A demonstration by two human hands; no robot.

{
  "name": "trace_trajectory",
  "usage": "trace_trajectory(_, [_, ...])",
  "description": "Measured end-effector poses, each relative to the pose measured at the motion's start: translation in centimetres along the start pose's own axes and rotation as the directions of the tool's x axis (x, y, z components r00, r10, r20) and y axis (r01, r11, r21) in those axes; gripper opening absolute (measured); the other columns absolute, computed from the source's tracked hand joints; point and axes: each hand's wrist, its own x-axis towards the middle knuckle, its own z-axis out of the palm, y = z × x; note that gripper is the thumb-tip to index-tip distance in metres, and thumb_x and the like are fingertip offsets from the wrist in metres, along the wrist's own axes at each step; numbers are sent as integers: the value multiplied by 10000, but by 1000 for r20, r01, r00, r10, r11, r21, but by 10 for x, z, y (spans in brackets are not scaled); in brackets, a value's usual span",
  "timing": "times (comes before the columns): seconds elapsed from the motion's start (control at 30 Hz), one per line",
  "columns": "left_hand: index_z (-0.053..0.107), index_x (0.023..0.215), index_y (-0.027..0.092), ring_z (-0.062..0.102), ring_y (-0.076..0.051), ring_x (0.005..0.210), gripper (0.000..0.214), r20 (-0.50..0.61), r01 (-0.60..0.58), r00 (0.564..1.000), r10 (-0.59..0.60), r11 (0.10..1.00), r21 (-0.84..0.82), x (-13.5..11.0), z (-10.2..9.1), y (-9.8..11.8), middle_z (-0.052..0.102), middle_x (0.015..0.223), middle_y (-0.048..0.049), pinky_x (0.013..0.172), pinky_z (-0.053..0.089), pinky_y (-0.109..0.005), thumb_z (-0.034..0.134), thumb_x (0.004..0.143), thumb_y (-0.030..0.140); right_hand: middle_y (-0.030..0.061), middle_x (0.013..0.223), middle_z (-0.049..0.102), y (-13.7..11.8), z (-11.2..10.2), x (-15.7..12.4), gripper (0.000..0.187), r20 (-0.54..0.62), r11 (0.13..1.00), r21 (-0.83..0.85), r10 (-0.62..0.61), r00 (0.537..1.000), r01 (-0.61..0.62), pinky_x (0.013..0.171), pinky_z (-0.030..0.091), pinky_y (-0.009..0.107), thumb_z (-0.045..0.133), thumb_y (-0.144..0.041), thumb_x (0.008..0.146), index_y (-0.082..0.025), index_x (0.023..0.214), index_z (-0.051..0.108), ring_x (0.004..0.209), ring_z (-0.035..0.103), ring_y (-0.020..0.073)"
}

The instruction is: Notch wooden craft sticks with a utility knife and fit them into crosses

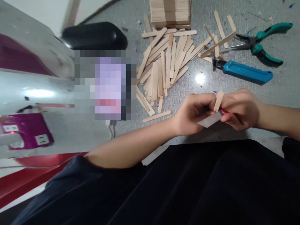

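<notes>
Close to the table's near edge, my left hand point(193, 111) is closed around a wooden craft stick point(219, 99), whose rounded end points up between my two hands. My right hand point(242, 107) grips a cutter knife; its broad grey blade point(209, 119) extends left, below the stick, and a bit of red handle point(223, 111) shows by the thumb. Blade and stick look to be touching, though fingers partly cover the spot. Ahead of my hands lies a heap of loose craft sticks point(161, 68). Most of the knife's handle is hidden in my right palm.
A blue cutter point(248, 72) and green-handled pliers point(255, 42) lie at the right, by several sticks crossed or joined together point(217, 43). A bundled stack of sticks point(170, 14) is at the back. On the left are a black case point(93, 36) and a purple power socket point(28, 131).
</notes>
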Motion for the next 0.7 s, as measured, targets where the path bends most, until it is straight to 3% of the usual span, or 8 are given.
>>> trace_trajectory(0.3, [600, 790, 217, 558, -112, 620, 487, 138, 79, 988, -70, 995, -66, 0, -3, 4, 603, 672, 28, 631, 492, -269, 826, 1078, 538, -16, 721, 570, 3, 8, -6, 755, -142, 995, 44, -81, 986, 88, 612, 286, 357, 253, -818, 1203, -247, 878, 626, 604, 464, 158])
trace_trajectory(0.5, [577, 806, 221, 559, -107, 623, 475, 105, 41, 994, -32, 996, -83, -3, -3, 0, 639, 703, 17, 636, 479, -275, 814, 1091, 518, -2, 740, 573, 16, -1, -6, 649, -20, 995, -6, -95, 995, 95, 611, 279, 382, 306, -771, 1211, -272, 890, 567, 609, 444, 180])
trace_trajectory(0.7, [515, 793, 240, 502, -105, 584, 431, 101, 9, 995, -15, 999, 50, -4, -2, 2, 583, 661, 34, 576, 440, -273, 806, 1068, 398, 14, 739, 576, 13, -2, -5, 731, 18, 997, -48, -65, 998, 66, 619, 272, 395, 216, -819, 1192, -267, 894, 592, 618, 459, 193])
